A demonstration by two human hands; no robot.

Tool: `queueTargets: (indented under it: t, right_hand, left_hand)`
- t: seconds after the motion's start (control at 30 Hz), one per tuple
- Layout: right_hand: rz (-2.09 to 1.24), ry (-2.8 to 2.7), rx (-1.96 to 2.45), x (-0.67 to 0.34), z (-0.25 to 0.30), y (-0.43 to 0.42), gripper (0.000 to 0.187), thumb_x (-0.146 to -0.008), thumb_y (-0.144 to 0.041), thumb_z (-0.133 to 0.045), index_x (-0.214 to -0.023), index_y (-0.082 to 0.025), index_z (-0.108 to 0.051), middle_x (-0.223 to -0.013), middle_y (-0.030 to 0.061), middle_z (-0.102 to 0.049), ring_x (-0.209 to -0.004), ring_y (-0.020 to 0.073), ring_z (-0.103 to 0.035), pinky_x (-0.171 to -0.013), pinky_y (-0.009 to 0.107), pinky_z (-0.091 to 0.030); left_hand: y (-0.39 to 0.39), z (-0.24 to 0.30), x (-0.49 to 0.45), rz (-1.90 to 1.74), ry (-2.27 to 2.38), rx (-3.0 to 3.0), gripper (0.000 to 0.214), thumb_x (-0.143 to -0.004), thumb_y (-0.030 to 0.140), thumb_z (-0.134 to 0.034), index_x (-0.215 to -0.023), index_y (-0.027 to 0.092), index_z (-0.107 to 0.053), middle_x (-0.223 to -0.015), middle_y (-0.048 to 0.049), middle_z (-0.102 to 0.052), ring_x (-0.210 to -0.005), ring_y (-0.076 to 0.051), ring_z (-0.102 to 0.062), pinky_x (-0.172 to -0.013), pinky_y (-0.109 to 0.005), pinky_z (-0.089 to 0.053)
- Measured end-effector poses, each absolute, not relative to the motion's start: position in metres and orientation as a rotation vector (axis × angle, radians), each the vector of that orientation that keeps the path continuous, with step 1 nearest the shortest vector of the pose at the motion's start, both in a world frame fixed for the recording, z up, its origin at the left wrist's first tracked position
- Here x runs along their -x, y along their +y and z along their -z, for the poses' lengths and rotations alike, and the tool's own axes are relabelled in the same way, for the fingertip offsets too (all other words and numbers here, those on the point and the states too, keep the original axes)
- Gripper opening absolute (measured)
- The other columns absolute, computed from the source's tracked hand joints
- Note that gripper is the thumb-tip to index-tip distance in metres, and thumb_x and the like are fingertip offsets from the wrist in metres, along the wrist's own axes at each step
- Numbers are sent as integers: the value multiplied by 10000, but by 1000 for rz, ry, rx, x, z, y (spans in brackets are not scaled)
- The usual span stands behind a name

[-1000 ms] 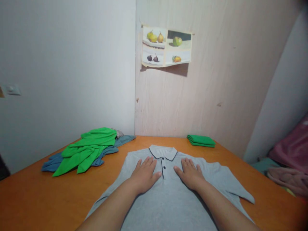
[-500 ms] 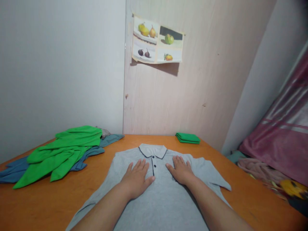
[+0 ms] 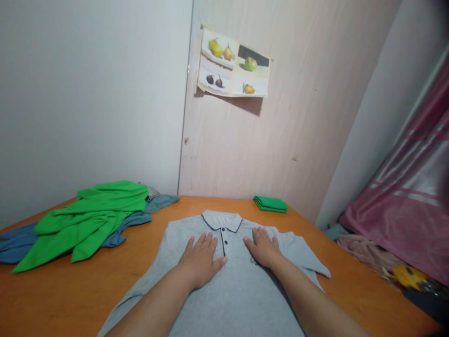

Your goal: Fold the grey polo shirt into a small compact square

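A grey polo shirt (image 3: 242,299) lies face up and spread flat on the orange table (image 3: 70,295), collar toward the wall. My left hand (image 3: 201,260) rests flat on its chest, just left of the button placket. My right hand (image 3: 263,248) lies flat on the chest on the other side of the placket. Both hands have the fingers spread and hold nothing.
A loose heap of green clothes (image 3: 87,220) lies on blue clothes (image 3: 16,243) at the table's back left. A folded green garment (image 3: 271,204) sits at the back right by the wooden wall. Pink bedding (image 3: 403,220) lies beyond the table's right edge.
The view has swung to the right over the past second, showing more of the pink bedding. Both hands stay flat on the shirt's chest in the same places.
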State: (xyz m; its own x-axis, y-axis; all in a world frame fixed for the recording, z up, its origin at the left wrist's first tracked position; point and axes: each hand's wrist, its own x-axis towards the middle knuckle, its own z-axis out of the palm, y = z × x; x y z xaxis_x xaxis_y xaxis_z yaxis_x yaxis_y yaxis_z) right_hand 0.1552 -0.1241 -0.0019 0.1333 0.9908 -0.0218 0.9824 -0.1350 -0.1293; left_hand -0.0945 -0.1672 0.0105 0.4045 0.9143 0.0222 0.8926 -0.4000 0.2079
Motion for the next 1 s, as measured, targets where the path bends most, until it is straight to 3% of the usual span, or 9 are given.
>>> queueTargets:
  t: [0.3, 0.63, 1.0]
  right_hand:
    - [-157, -2131, 2189, -143, -7, -86, 718, -980, -567, -157, -1560, -147, -213, -1641, 92, -152, -1508, 250, -91, -1188, 480, -123]
    - [-180, -2170, 2211, -143, 5, -73, 741, -971, -597, -134, -1576, -169, -125, -1647, 90, -112, -1512, 240, -45, -1181, 526, -45]
    - [-171, -2106, 2253, -156, -7, -89, 844, -931, -692, -163, -1566, -136, -186, -1637, 137, -135, -1508, 298, -62, -1171, 577, -63]
  left_hand:
    - [-170, -13, 92, -197, 1619, -2476, 779, -944, 649, -259, -1540, 150, -304, -1615, -128, -168, -1500, -322, -95, -1176, -607, -75]
    - [-169, -11, 92, -202, 1620, -2468, 789, -942, 657, -243, -1541, 147, -301, -1616, -128, -167, -1503, -315, -85, -1178, -599, -72]
    - [-167, -10, 92, -196, 1628, -2472, 780, -936, 666, -247, -1537, 174, -315, -1619, -118, -161, -1502, -315, -89, -1174, -606, -71]
